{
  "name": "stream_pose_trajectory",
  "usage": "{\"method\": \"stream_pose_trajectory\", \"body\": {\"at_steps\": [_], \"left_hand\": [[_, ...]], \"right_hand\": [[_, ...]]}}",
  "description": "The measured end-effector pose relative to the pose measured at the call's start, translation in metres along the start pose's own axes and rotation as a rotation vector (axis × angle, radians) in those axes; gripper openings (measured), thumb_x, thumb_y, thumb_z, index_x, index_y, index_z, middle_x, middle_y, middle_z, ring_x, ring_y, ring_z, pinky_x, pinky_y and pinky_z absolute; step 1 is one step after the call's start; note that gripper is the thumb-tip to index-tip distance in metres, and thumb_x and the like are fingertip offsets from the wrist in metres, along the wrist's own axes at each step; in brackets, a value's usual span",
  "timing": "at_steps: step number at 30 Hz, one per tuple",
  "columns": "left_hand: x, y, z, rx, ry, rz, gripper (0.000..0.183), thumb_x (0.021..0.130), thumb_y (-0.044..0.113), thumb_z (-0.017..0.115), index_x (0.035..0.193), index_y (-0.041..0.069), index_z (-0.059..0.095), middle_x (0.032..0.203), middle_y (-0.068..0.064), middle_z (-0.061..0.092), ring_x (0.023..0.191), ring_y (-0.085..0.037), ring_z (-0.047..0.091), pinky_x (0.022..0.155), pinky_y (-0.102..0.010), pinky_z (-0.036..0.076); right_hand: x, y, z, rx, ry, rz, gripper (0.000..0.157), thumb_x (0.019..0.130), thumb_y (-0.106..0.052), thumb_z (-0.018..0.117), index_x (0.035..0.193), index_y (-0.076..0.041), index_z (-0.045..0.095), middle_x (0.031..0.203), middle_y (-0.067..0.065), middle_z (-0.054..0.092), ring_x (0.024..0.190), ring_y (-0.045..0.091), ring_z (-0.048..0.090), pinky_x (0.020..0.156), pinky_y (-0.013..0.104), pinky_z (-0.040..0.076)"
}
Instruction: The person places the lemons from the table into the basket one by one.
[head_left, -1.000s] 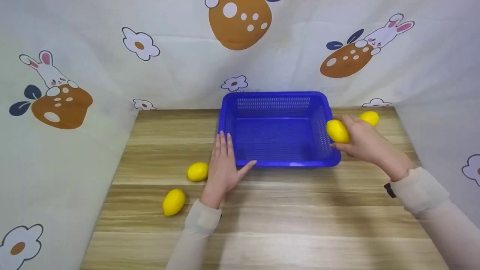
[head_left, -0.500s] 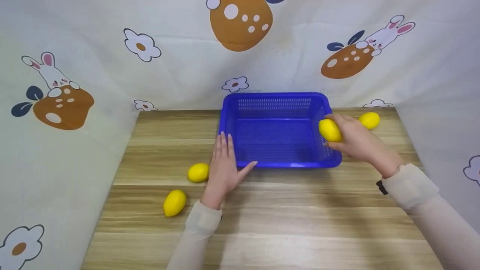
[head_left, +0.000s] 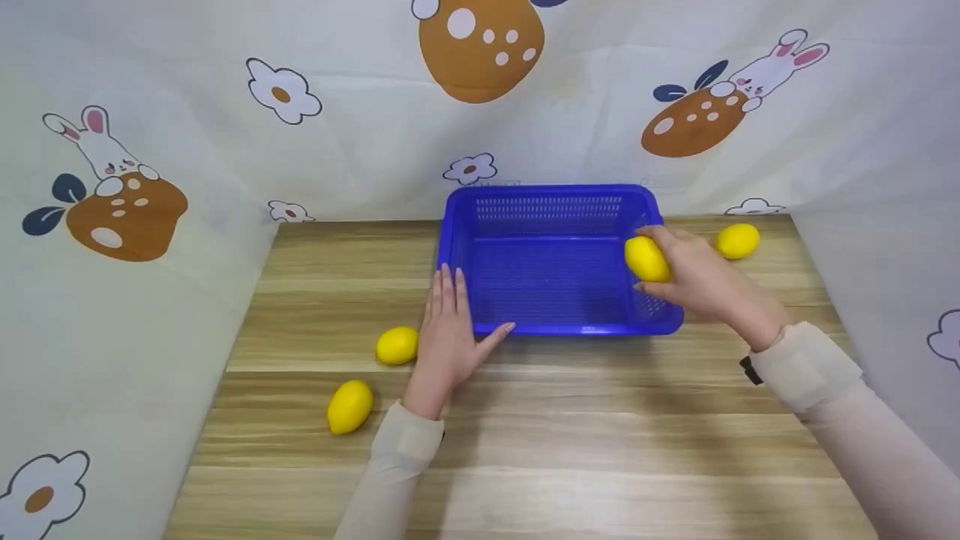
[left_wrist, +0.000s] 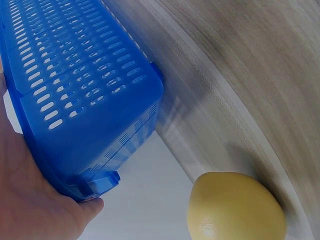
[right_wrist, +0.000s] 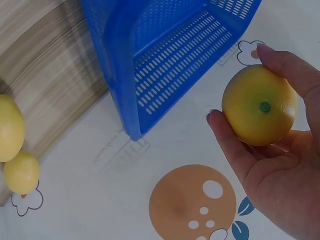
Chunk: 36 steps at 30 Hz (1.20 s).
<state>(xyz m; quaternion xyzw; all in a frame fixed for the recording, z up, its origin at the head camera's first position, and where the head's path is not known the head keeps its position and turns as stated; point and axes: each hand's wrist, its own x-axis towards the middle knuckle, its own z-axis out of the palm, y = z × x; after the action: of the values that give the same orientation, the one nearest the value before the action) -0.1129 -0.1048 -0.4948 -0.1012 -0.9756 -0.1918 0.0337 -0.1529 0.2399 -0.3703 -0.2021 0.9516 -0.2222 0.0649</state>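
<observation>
The table (head_left: pixel 555 450) has a wood-like surface, with lighter and darker stripes which run from left to right. A pale cloth (head_left: pixel 187 45) surrounds it on the left, far and right sides. On the left is printed a white rabbit (head_left: pixel 105 150) above a spotted brown fruit (head_left: pixel 127 221); at the far right, a second rabbit (head_left: pixel 765 71) leans on a similar fruit (head_left: pixel 694 124). A white flower (head_left: pixel 41 491) is at the near left.

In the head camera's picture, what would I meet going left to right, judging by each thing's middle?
Nearest lemon → slightly farther lemon → left hand → blue basket → held lemon → right hand → far-right lemon.
</observation>
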Motion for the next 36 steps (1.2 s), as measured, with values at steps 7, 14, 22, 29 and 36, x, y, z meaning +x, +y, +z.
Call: {"method": "stream_pose_trajectory", "body": {"at_steps": [7, 14, 22, 29, 36], "left_hand": [[0.000, -0.001, 0.001, -0.003, 0.007, -0.001, 0.116, 0.096, 0.074, 0.055, 0.165, -0.009, 0.013, 0.173, -0.031, 0.004, 0.163, -0.042, 0.007, 0.133, -0.050, 0.012], [0.000, -0.001, 0.002, -0.003, 0.017, 0.006, 0.116, 0.096, 0.074, 0.056, 0.165, -0.010, 0.014, 0.173, -0.032, 0.004, 0.163, -0.042, 0.008, 0.133, -0.050, 0.012], [0.000, 0.000, 0.001, -0.011, -0.007, -0.013, 0.116, 0.096, 0.075, 0.055, 0.166, -0.007, 0.012, 0.174, -0.029, 0.002, 0.163, -0.040, 0.006, 0.133, -0.049, 0.012], [0.001, 0.000, 0.000, -0.009, -0.008, -0.009, 0.116, 0.096, 0.075, 0.055, 0.165, -0.008, 0.013, 0.174, -0.030, 0.003, 0.163, -0.041, 0.007, 0.133, -0.049, 0.012], [0.002, 0.001, 0.000, -0.012, -0.005, -0.002, 0.116, 0.096, 0.074, 0.055, 0.165, -0.008, 0.013, 0.173, -0.031, 0.002, 0.163, -0.041, 0.006, 0.133, -0.050, 0.012]], "right_hand": [[0.003, -0.003, 0.001, -0.004, -0.019, 0.010, 0.076, 0.092, -0.014, 0.082, 0.151, 0.009, 0.041, 0.140, 0.036, 0.055, 0.115, 0.048, 0.061, 0.102, 0.064, 0.051], [0.005, -0.003, 0.002, 0.006, -0.020, 0.010, 0.075, 0.092, -0.014, 0.082, 0.152, 0.008, 0.041, 0.144, 0.036, 0.054, 0.117, 0.047, 0.060, 0.104, 0.064, 0.051], [0.005, 0.001, 0.002, 0.008, -0.018, -0.013, 0.084, 0.094, -0.023, 0.082, 0.157, 0.009, 0.036, 0.159, 0.037, 0.039, 0.143, 0.054, 0.043, 0.118, 0.067, 0.037], [0.000, 0.004, 0.000, 0.013, -0.042, 0.026, 0.085, 0.097, -0.027, 0.079, 0.160, 0.007, 0.033, 0.162, 0.036, 0.035, 0.148, 0.055, 0.037, 0.119, 0.069, 0.034], [-0.003, 0.009, 0.001, 0.010, -0.021, 0.029, 0.084, 0.096, -0.024, 0.080, 0.159, 0.007, 0.034, 0.158, 0.040, 0.037, 0.143, 0.058, 0.041, 0.116, 0.072, 0.036]]}}
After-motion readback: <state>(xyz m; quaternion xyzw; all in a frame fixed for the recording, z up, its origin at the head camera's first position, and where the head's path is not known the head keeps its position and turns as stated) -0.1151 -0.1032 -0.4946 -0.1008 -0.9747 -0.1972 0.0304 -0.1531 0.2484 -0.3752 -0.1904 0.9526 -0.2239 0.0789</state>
